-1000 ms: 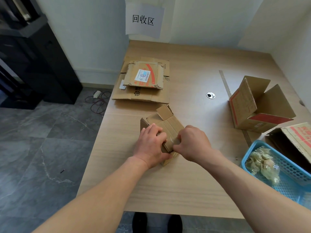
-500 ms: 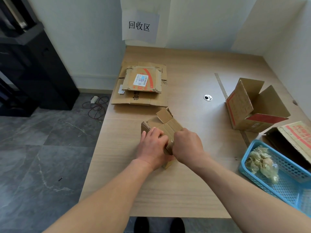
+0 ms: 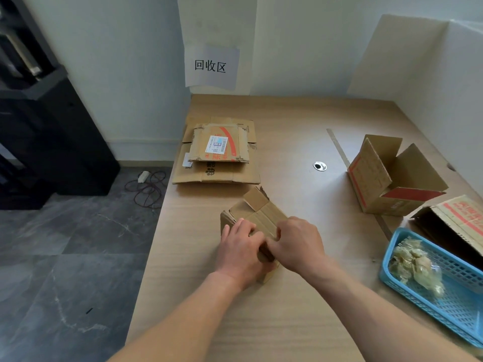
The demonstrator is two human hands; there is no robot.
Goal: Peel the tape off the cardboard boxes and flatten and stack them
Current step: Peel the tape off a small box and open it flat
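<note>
The left grip (image 3: 239,253) and right grip (image 3: 299,244) both clutch the small cardboard box (image 3: 261,214) on the bench (image 3: 261,322); the flattened stack (image 3: 222,165) lies at its twelve o'clock.

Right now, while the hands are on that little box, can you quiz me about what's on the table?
1. True or false: the left hand and the right hand both hold the small box.
2. Pick one: the blue basket holds A) scissors, B) crumpled tape, C) a cup.
3. Fill in: the labelled flat box lies ___ the bigger flat box.
Key: 1 true; 2 B; 3 on top of.
</note>
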